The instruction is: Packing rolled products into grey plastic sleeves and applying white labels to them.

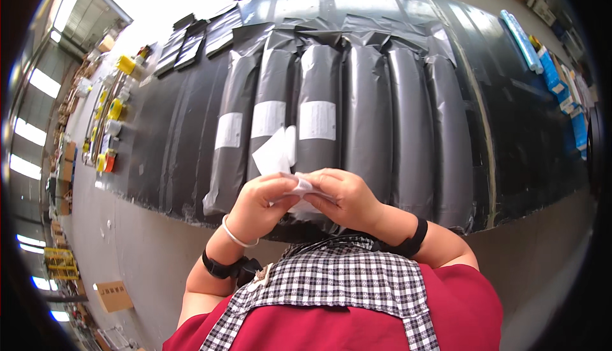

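Note:
Both hands meet at the near edge of the table, pinching a strip of white paper labels (275, 153). My left hand (256, 206), with a white bangle at its wrist, grips the strip's left side between thumb and fingers. Closed on its right side is my right hand (344, 197). Part of the strip stands up and folds over beyond my fingers, above the dark packages. Long grey plastic-wrapped packages (366, 109) lie side by side just past my hands. White labels are stuck on the three leftmost, one of them the label (317, 120) on the third package.
Folded dark plastic bags (191, 44) lie at the table's far left. Yellow tape rolls (116, 107) line a rack at the left. Light-blue rolls (521, 40) and blue boxes (556, 83) sit at the right. A cardboard box (113, 296) is on the floor.

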`<action>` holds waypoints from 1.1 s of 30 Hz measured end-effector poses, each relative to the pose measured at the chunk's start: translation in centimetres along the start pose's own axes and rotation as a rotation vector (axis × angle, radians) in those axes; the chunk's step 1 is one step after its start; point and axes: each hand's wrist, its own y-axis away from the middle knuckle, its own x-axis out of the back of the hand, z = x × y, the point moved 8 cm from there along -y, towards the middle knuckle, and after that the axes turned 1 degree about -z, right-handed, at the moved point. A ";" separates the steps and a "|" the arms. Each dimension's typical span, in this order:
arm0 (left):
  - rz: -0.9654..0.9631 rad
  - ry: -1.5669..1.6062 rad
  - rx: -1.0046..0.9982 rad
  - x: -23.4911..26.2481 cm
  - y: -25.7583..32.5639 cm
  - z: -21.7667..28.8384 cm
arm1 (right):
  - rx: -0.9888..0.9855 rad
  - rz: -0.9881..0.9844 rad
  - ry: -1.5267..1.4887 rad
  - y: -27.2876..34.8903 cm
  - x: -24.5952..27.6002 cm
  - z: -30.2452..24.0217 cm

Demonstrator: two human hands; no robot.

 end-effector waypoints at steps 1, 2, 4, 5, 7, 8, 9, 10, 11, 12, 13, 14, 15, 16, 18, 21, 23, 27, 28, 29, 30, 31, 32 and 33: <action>-0.032 -0.005 0.009 -0.3 -0.3 -0.5 | -0.015 0.009 0.017 0.0 0.3 0.5; -0.060 -0.025 0.000 -0.6 -0.7 -1.0 | -0.006 0.013 0.041 0.2 0.5 1.0; -0.101 -0.031 -0.016 -1.3 -1.7 -2.0 | -0.057 0.024 0.052 0.7 1.1 2.1; -0.093 0.012 -0.002 -1.5 -2.2 -2.5 | -0.073 0.028 0.063 0.9 1.6 2.7; -0.096 0.064 0.012 -1.7 -2.9 -3.5 | -0.292 0.029 -0.088 1.9 2.4 5.5; -0.081 0.060 0.112 -1.2 -3.2 -5.1 | -0.449 0.166 -0.274 3.4 3.3 8.1; -0.067 0.054 0.213 -0.5 -3.4 -6.7 | -0.601 0.306 -0.462 5.3 4.1 10.5; -0.063 0.061 0.268 1.0 -3.9 -7.8 | -0.760 0.441 -0.495 6.5 5.9 12.6; -0.022 0.072 0.290 2.4 -4.1 -9.6 | -0.839 0.652 -0.643 7.6 7.9 13.9; 0.036 -0.209 0.262 4.3 -4.2 -10.5 | -0.898 0.924 -0.739 8.9 10.3 14.9; 0.093 -0.487 0.230 5.5 -4.8 -10.6 | -0.813 1.072 -0.567 11.1 13.4 16.4; 0.286 -0.705 0.076 6.2 -5.9 -7.9 | -0.650 1.150 -0.298 10.8 16.1 15.2; 0.481 -0.917 -0.086 5.9 -6.5 -4.8 | -0.611 1.078 0.038 10.4 17.6 13.3; 0.499 -0.734 -0.106 5.2 -7.0 -4.8 | -0.349 0.909 0.513 7.2 18.0 8.9; 0.087 0.001 0.064 -0.2 -9.1 -5.8 | 0.053 0.512 0.998 2.7 14.1 4.0; -0.211 0.358 0.412 -8.3 -12.1 -10.7 | 0.231 0.155 0.981 1.9 7.7 3.8; -0.045 0.417 0.276 -8.9 -13.4 -12.3 | 0.170 0.095 0.971 2.4 6.6 5.2; -0.049 0.083 0.227 -8.0 -15.4 -10.9 | -0.359 0.197 0.962 3.4 11.0 10.1; -0.025 0.072 0.197 -8.1 -16.0 -10.9 | -0.538 0.255 0.625 4.2 11.7 12.8; 0.002 0.060 0.164 -8.1 -16.6 -11.1 | -0.697 0.307 0.281 4.6 11.8 15.1; 0.014 -0.145 0.055 -8.5 -17.1 -11.6 | -0.784 0.370 0.152 4.5 11.7 16.5; 0.010 -0.140 0.055 -8.9 -17.5 -11.4 | -0.789 0.371 0.155 4.2 11.6 17.3; 0.056 -0.180 0.099 -9.2 -17.9 -11.3 | -0.718 0.367 0.314 3.7 11.9 17.3; 0.101 -0.219 0.143 -9.3 -18.3 -11.4 | -0.645 0.359 0.471 3.3 12.0 16.9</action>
